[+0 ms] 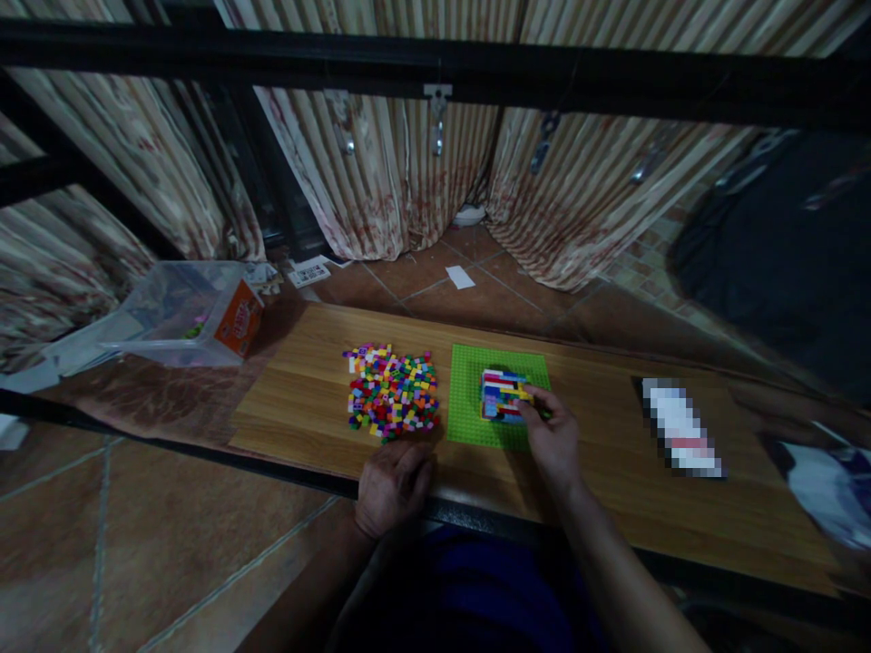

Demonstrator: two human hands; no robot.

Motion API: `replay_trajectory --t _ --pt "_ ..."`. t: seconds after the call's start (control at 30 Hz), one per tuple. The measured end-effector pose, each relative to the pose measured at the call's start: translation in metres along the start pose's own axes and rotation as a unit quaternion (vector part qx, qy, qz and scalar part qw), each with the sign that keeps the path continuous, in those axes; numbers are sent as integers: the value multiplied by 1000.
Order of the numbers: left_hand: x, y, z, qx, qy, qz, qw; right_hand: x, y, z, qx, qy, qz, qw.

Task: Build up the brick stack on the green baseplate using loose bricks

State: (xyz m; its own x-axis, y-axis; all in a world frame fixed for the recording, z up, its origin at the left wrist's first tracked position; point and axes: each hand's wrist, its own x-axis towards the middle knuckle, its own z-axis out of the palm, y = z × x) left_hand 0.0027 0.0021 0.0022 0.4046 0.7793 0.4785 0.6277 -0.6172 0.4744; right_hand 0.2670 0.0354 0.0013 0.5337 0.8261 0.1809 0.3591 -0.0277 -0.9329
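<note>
A small block of multicoloured toy bricks point(500, 392) in stacked rows sits on a green studded baseplate point(466, 426). My right hand point(552, 435) reaches in from the right, its thumb and fingers closed in a pinch at the block's right side. A yellow brick point(523, 394) shows at the fingertips; whether it is joined to the block, I cannot tell. My left hand point(393, 485) rests on the table's near edge with its fingers curled together and nothing visible in them. Just beyond it lies a heap of small loose bricks point(393, 392) in many colours.
The wooden table point(292, 390) carries a blurred-out flat object point(682, 429) on the right. A clear plastic box point(183, 313) with an orange label stands beyond the table's left end. Striped curtains point(401, 181) hang behind. Papers point(460, 277) lie on the tiled floor.
</note>
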Motion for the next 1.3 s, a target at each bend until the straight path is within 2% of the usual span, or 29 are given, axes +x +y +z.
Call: replay_trajectory --t 0.5,1.3 --pt "0 0 0 11 -1 3 1000 5 0 2 31 14 51 998" --pt "0 0 -1 6 -13 -4 1000 7 -2 4 11 17 49 999"
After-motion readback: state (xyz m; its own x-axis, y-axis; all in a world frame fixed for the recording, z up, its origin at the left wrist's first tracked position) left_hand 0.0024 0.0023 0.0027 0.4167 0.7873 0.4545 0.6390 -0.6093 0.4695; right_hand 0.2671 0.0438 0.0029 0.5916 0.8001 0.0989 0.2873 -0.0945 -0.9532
